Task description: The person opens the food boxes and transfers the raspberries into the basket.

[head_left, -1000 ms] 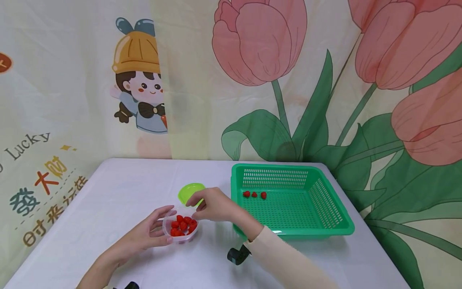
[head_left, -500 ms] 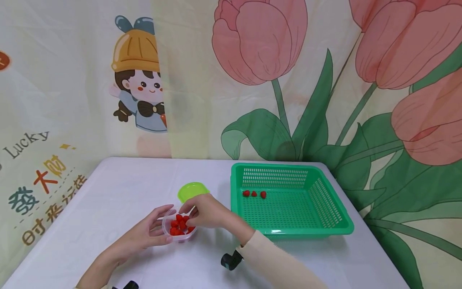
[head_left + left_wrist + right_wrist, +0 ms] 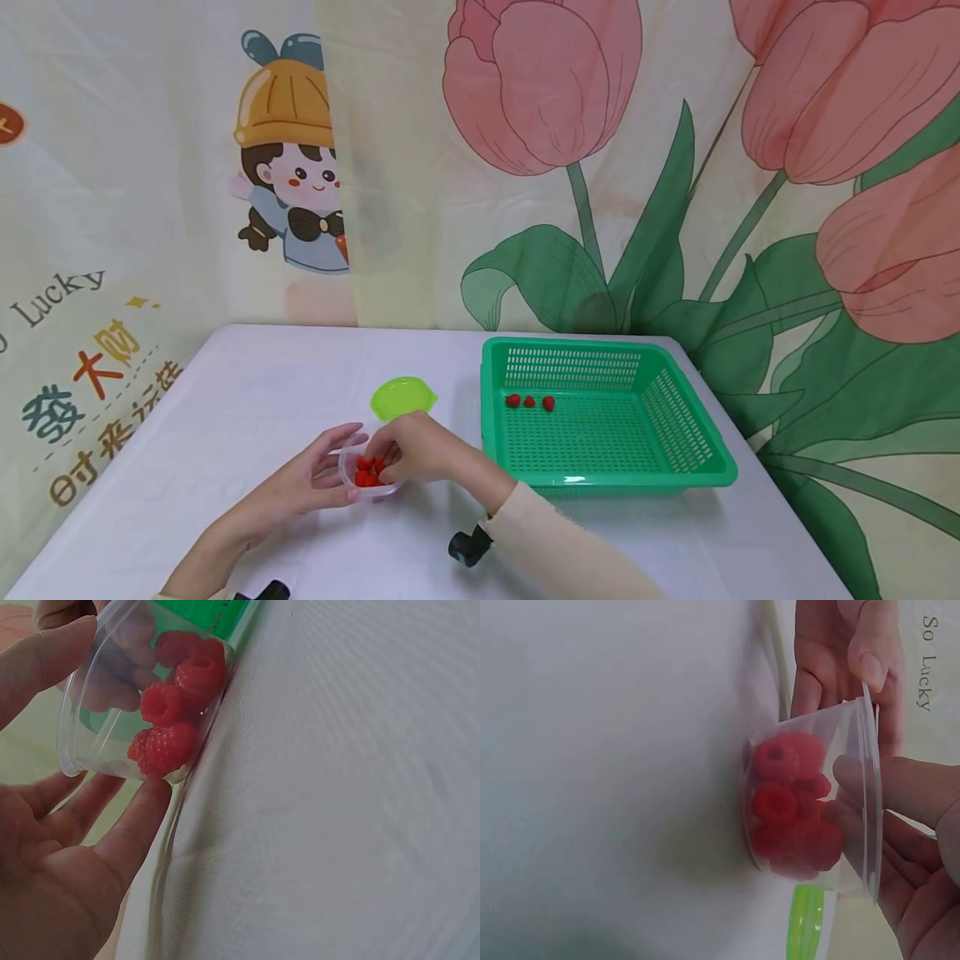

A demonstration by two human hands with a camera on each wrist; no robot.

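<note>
Clear plastic cup (image 3: 377, 492) appears upright on the white table cover (image 3: 262, 400), left of the green basket (image 3: 607, 442) and apart from it. Red raspberries (image 3: 775, 802) lie in the bottom of the cup; from the head view the right hand (image 3: 420, 446) covers part of them, and in both wrist views they overlap, so no firm count.

Left hand (image 3: 311, 475): clamped on the cup, thumb on the near side and fingers round the far side, the latter partly hidden by the wall in the head view. Left wrist view shows the thumb at the rim and a fingertip against the lower wall.

Right hand: thumb and fingers reach over the rim into the cup, down by the berries. Right wrist view shows thumb and index finger with a gap between them; the tips sit behind cloudy plastic. Cannot tell whether a berry is pinched.

In the basket, at its left part, 3 raspberries (image 3: 529, 402) in a row, well apart from the cup. Lime-green lid (image 3: 403, 397) lies on the table just beyond the cup; in the right wrist view it is cut off at the bottom edge. Black device (image 3: 471, 547) at the right cuff; a 2nd black piece (image 3: 270, 590) is cut off below.
</note>
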